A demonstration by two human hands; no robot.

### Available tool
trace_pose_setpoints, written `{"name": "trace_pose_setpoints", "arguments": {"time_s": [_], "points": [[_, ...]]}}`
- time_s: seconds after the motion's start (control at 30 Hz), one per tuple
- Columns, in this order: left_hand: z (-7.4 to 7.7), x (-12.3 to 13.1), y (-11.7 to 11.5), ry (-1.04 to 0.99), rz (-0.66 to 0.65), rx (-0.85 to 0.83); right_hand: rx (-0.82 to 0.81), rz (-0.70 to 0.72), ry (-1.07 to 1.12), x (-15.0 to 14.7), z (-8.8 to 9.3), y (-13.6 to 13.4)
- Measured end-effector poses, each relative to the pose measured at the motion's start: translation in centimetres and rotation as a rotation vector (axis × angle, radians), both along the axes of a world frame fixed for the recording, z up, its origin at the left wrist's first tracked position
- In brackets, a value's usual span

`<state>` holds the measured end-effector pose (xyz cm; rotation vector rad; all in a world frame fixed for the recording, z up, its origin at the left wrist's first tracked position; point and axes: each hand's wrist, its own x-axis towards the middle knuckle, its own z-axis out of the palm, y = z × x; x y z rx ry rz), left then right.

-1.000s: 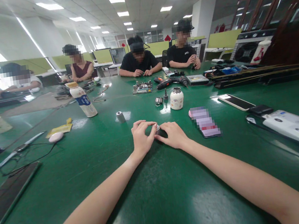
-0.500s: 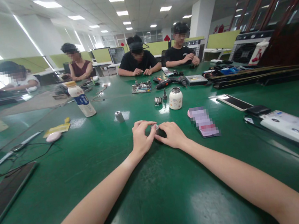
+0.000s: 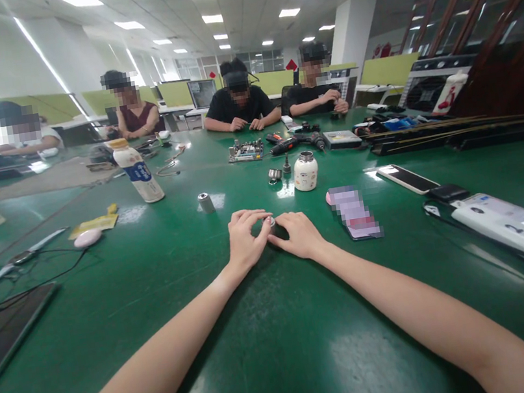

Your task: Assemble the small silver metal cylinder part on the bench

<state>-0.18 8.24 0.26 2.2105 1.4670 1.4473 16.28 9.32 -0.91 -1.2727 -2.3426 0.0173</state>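
My left hand [image 3: 247, 238] is closed on a small silvery round part [image 3: 272, 222], thumb and fingertips around it at the table top. My right hand [image 3: 298, 234] is curled on the other side of the same part, its fingertips against it. Most of the part is hidden by the fingers, so its full shape cannot be made out. Beyond my left hand a small grey metal cylinder [image 3: 206, 203] stands upright. A white squat bottle [image 3: 305, 171] with an open metal neck stands behind my right hand, beside a small metal piece [image 3: 275, 176] and a dark fitting [image 3: 285, 165].
On the green table [image 3: 248, 369], a phone [image 3: 354, 212] lies right of my hands. A blue-labelled bottle [image 3: 139, 175] stands at left, near a pale mouse-like object [image 3: 88, 239]. A circuit board [image 3: 246, 151] and a power drill [image 3: 290, 145] lie farther back. Several people sit across.
The whole view has shifted slightly, with things on the table appearing a little farther left. My hands keep nearly the same grip on the silvery part.
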Motion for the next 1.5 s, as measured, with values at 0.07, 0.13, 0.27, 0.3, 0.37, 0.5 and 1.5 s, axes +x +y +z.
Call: {"name": "trace_pose_setpoints", "arguments": {"time_s": [0.07, 0.13, 0.27, 0.3, 0.37, 0.5, 1.5], "points": [[-0.1, 0.0, 0.1, -0.02, 0.018, 0.018, 0.002, 0.0, 0.002, 0.0, 0.0, 0.0], [-0.2, 0.0, 0.1, -0.059, 0.043, 0.037, 0.0, 0.001, 0.0, 0.0, 0.1, -0.1], [-0.3, -0.1, 0.2, -0.069, 0.042, 0.033, -0.001, -0.003, -0.012, 0.0, 0.1, -0.1], [-0.3, -0.1, 0.2, -0.049, 0.03, 0.025, 0.0, -0.005, -0.014, 0.0, 0.1, -0.1], [-0.3, -0.1, 0.2, -0.016, 0.004, 0.012, 0.005, -0.005, -0.014, 0.0, 0.0, -0.1], [-0.1, -0.1, 0.1, -0.029, 0.007, 0.022, 0.005, 0.006, 0.0, 0.0, 0.0, 0.0], [-0.5, -0.1, -0.1, 0.055, 0.064, 0.037, 0.005, 0.008, 0.009, 0.0, -0.1, 0.1]]}}
